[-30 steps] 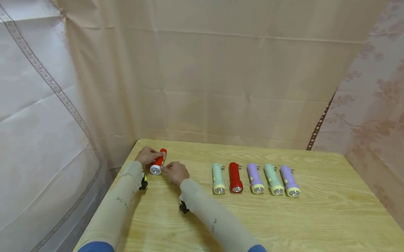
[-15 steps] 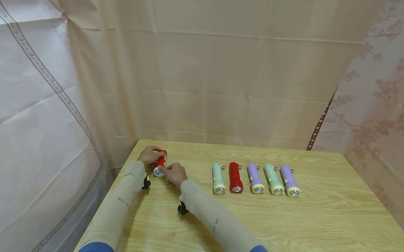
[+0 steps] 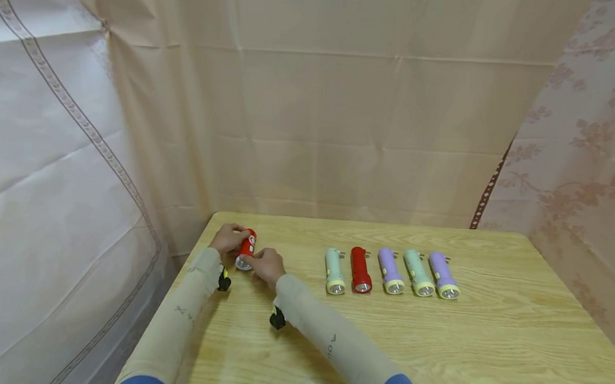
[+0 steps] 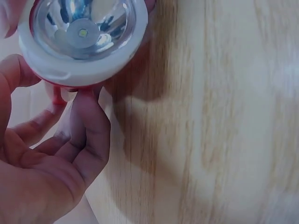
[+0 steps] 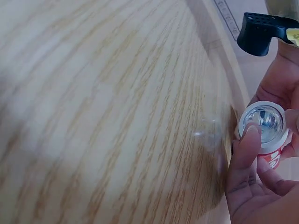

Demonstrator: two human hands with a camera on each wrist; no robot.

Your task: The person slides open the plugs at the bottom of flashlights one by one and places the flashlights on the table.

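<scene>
At the table's left end lies a red flashlight [image 3: 247, 247] with a white head, its lens toward me. My left hand [image 3: 228, 239] holds its body from the left. From the other side, my right hand [image 3: 267, 266] pinches its head. The left wrist view shows the white rim [image 4: 84, 70] and reflector up close, with curled left fingers [image 4: 93, 121] beneath. In the right wrist view, the right hand's fingers [image 5: 245, 149] lie at the rim [image 5: 244, 122], one fingertip over the lens; part of the red body shows white print.
On the wooden table [image 3: 434, 343], a row of flashlights lies right of my hands: mint [image 3: 333, 266], dark red [image 3: 359, 267], purple [image 3: 389, 268], mint [image 3: 418, 269] and purple [image 3: 442, 270]. Small prongs stick out near their tails. A beige cloth [image 3: 340, 131] hangs behind.
The red flashlight has shifted slightly toward me and right and has been turned about its length, so its white print now faces up. Both hands stayed on it.
</scene>
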